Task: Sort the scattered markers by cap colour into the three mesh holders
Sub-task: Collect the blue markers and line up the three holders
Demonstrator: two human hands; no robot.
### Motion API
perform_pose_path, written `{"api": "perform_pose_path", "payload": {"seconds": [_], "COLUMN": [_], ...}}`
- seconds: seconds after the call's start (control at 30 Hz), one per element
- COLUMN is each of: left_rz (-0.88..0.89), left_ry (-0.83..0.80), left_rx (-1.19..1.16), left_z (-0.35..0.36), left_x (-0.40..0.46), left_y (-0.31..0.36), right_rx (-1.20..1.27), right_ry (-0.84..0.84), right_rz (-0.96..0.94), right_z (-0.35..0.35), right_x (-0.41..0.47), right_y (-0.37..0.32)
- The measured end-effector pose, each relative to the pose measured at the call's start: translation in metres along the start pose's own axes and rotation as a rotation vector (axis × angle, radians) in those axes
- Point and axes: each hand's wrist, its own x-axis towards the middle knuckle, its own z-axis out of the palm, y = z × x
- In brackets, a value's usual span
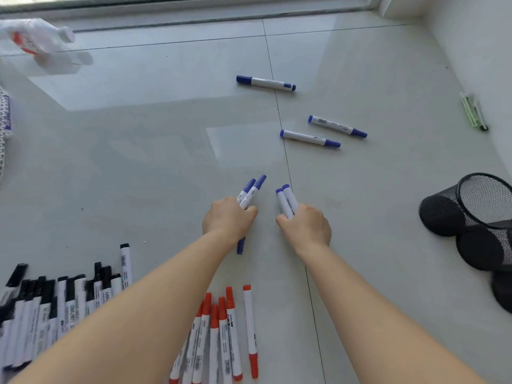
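My left hand (225, 218) is shut on two blue-capped markers (250, 191) over the pale tiled floor. Close beside it, my right hand (307, 224) grips another pair of blue markers (286, 200). Three more blue markers lie loose farther away: one far marker (266, 83), one marker on the right (336, 126) and one just below it (310, 138). A pile of black-capped markers (55, 309) lies at the lower left, and a group of red-capped markers (221, 333) sits between my forearms. Black mesh holders (454, 214) lie tipped on their sides at the right edge.
A clear plastic bottle with a red label (36, 40) lies at the far left. A green pen-like item (473, 110) rests near the right wall. A patterned object (4, 126) pokes in at the left edge. A window sill runs along the far side.
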Motion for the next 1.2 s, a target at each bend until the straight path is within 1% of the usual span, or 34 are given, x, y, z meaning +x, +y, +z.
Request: {"api": "perform_pose_path", "payload": {"seconds": [0.1,0.2,0.33,0.43,0.53,0.73,0.87,1.2], "left_rz": [0.023,0.065,0.089,0.035,-0.028,-0.104,-0.107,-0.06], "left_ry": [-0.068,-0.095,0.018,0.067,0.103,0.141,0.149,0.052], "left_rx": [-0.026,0.028,0.09,0.114,0.061,-0.07,-0.088,-0.164], "left_z": [0.022,0.051,0.085,0.105,0.113,0.118,0.121,0.125], "left_x": [-0.034,-0.074,-0.116,-0.139,-0.148,-0.15,-0.151,-0.161], "left_y": [0.01,0.013,0.011,0.01,0.014,0.026,0.03,0.038], "right_rx": [-0.035,-0.094,-0.133,-0.131,-0.113,-0.115,-0.129,-0.13], "right_ry": [0.042,0.103,0.138,0.15,0.194,0.16,0.14,0.027], "right_rz": [-0.06,-0.115,-0.116,-0.121,-0.13,-0.15,-0.152,-0.115], "right_z": [0.001,0.005,0.005,0.003,-0.002,-0.005,-0.004,-0.01], "right_x": [-0.022,-0.048,-0.075,-0.09,-0.097,-0.093,-0.09,-0.087], "right_y": [0.031,0.07,0.105,0.118,0.129,0.138,0.14,0.146]}}
